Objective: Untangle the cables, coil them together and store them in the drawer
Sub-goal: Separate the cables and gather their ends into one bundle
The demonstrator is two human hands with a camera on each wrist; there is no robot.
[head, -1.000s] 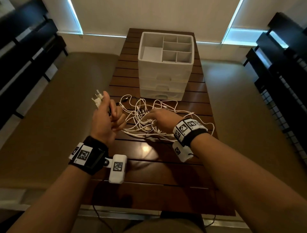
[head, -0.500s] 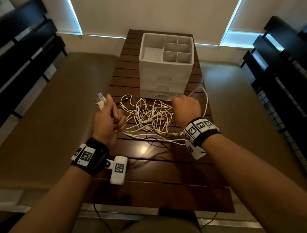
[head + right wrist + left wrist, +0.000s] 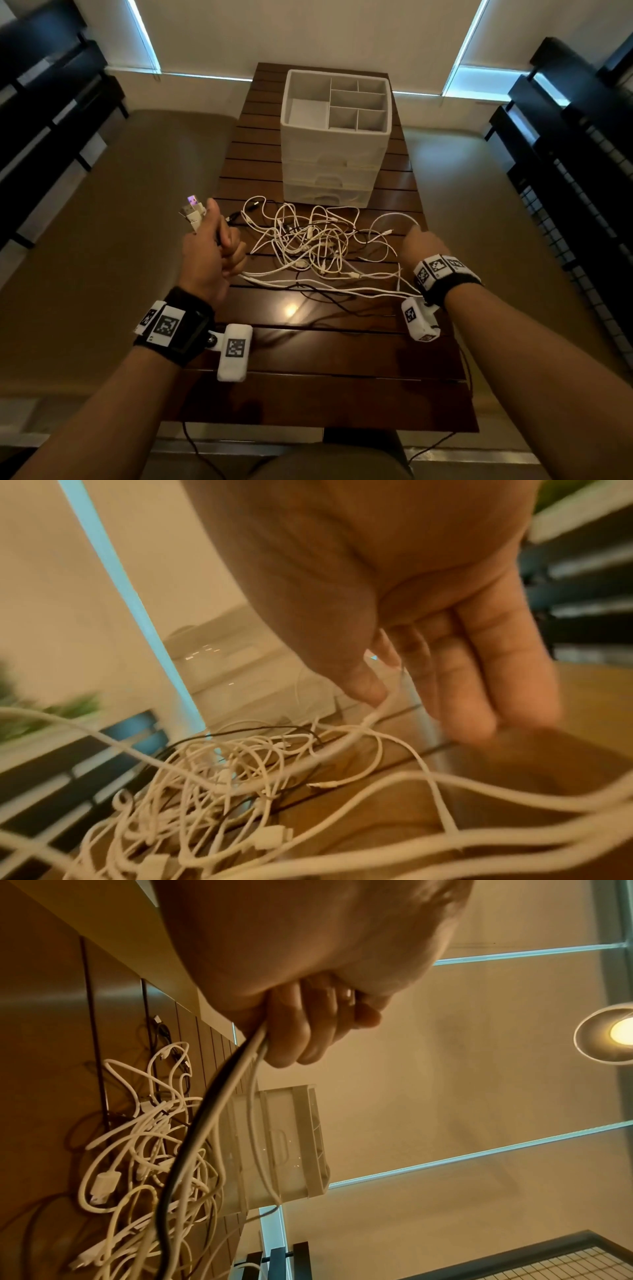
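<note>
Two hands work over the cables [image 3: 310, 245], a tangled white and black heap at the centre of the head view on the slatted worktop [image 3: 318, 356]. Left hand [image 3: 210, 255], left of the heap: grip curled tight around several cable ends, with USB plugs [image 3: 192, 211] projecting above the thumb. Right hand [image 3: 419, 241], right of the heap: fingers [image 3: 476, 674] nearly straight and pointing down; a white loop [image 3: 394, 219] runs by the thumb tip, but motion blur hides whether it is pinched. Drawer unit [image 3: 334, 154]: upper centre, just behind the heap, all drawers pushed in.
</note>
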